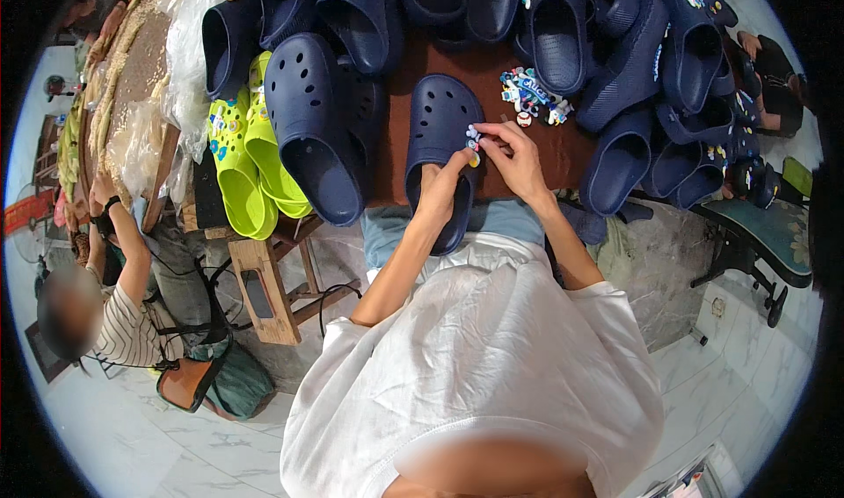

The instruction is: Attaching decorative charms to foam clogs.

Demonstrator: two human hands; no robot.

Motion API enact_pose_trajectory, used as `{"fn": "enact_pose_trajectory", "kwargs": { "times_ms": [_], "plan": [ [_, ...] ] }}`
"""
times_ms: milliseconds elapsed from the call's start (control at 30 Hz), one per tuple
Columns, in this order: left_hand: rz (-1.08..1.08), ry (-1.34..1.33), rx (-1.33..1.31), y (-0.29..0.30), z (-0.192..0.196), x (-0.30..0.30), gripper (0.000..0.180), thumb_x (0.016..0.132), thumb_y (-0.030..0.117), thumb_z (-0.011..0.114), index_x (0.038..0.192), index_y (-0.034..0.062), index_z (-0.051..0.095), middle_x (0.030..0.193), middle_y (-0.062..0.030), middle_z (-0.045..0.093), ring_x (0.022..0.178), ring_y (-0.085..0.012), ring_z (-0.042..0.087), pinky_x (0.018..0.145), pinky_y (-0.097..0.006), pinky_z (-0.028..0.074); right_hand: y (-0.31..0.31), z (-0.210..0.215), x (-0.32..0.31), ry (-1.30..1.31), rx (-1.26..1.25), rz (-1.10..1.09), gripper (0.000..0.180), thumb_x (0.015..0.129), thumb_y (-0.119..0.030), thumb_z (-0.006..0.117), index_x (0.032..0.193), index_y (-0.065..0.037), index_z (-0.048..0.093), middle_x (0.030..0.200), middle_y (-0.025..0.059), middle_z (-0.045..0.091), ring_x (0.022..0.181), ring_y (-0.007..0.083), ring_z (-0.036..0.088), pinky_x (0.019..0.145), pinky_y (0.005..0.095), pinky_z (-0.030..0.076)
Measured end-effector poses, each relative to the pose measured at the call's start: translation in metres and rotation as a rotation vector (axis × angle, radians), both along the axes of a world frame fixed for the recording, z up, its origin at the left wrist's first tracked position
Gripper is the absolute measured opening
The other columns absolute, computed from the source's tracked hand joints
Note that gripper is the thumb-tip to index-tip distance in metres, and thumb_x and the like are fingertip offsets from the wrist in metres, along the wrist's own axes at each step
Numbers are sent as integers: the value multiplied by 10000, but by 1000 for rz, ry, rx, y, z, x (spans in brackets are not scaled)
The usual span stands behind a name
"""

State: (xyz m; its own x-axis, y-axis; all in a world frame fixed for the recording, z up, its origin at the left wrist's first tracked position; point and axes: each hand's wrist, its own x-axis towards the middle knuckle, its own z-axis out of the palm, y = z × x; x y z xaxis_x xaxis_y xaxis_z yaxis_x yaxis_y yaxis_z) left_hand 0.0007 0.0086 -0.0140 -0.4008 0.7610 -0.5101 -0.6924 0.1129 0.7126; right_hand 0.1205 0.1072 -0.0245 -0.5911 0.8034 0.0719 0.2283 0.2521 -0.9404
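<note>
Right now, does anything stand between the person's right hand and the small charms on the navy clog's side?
Nothing visible does: the right hand is at the small charms. The left hand reaches into the navy clog beside them; the loose charm pile lies off to the right.

Left forearm (394, 265) bare, running toward 1 o'clock; left hand (437, 192) bent in a grip, thumb toward 1–2 o'clock, other fingers mostly hidden. Right forearm (565, 239) bare, angled toward 11 o'clock; right hand (517, 159) at left hand's 2 o'clock, thumb and index tips close together, pointing 9–10 o'clock. Both elbows bent.
</note>
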Motion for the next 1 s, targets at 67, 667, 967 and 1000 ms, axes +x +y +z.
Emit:
{"fn": "enact_pose_trajectory", "kwargs": {
  "times_ms": [67,667,967,1000],
  "plan": [
    [-8,-74,-10,1,4,-3,202,833,85,657,1010,-4,617,939,-50,665,812,-119,637,750,-229,497,4,-3,7,2,44,-7,197,881,-61,617,1073,-53,659,933,84,599,776,159,637,659,262,512],
    [59,-113,9,4,0,-7,207,837,34,610,1040,-1,594,956,-61,632,815,-149,619,701,-268,501,7,6,-12,56,-67,-2,182,846,-68,671,1027,-52,680,924,42,585,746,93,597,623,221,473],
    [55,-138,-21,2,4,-10,157,844,28,611,998,0,614,923,-44,647,816,-143,633,733,-270,509,8,5,-14,34,-47,53,165,835,-72,683,997,-43,690,959,57,570,802,116,610,658,234,488],
    [50,-157,-26,3,4,-10,152,844,43,614,992,10,614,910,-40,641,809,-131,620,714,-258,495,6,6,-13,34,-46,52,165,835,-72,683,997,-43,690,959,57,570,802,116,610,658,234,488]
  ]
}}
